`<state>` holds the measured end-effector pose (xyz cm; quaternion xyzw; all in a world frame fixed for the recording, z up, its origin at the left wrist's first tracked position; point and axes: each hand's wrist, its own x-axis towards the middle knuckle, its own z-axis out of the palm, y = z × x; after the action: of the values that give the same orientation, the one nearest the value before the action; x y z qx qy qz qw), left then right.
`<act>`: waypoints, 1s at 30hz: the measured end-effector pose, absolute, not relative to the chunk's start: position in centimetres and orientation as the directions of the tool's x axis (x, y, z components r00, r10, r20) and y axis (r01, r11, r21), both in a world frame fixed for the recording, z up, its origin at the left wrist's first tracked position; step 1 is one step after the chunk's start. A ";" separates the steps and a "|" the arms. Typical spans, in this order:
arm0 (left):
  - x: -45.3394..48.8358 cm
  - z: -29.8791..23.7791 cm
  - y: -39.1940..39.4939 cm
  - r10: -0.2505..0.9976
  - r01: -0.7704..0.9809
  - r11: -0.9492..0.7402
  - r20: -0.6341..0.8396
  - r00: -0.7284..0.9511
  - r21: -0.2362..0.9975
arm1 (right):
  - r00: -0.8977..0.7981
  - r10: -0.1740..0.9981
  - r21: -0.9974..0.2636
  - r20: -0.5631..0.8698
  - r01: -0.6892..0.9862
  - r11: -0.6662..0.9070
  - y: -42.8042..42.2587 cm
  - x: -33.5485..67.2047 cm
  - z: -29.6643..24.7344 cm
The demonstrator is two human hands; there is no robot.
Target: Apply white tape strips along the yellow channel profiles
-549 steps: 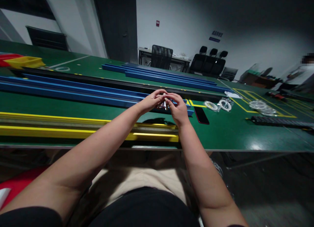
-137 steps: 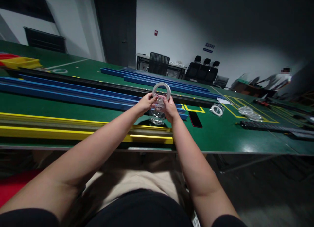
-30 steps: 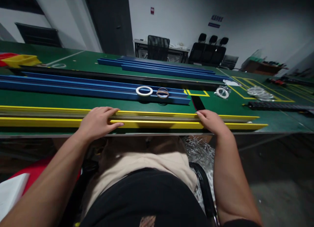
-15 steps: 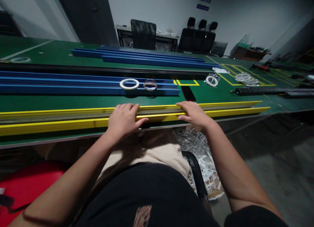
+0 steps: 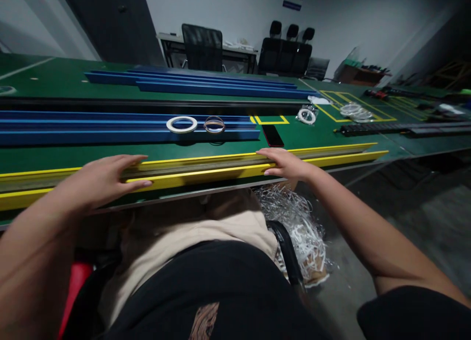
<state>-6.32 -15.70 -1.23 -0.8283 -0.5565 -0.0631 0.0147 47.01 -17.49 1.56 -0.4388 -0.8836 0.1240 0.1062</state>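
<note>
Head view: my left grip [image 5: 101, 180] and right grip [image 5: 285, 163] straddle the yellow channel [image 5: 206, 175], fingers spread. I'd judge it stiff; hold both flanges [image 5: 338, 159].

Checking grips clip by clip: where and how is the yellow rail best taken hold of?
The yellow rail is probably best gripped from above across both raised long sides, hands well apart: it is long and lies open side up along the near edge of the table.

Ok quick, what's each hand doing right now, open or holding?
Left hand: open, across the yellow rail.
Right hand: on the same rail; grip closed or not, can't tell.
</note>
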 end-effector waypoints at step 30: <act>-6.3 -1.2 -16.4 0.944 0.941 -0.306 0.085 0.320 -0.145 | -0.401 0.907 -0.931 0.129 0.266 0.250 -17.2 48.9 2.0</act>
<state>-6.32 -16.40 -1.24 -0.8080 -0.5831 0.0079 0.0840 48.87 -17.22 2.00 -0.4156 -0.7056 0.4499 0.3563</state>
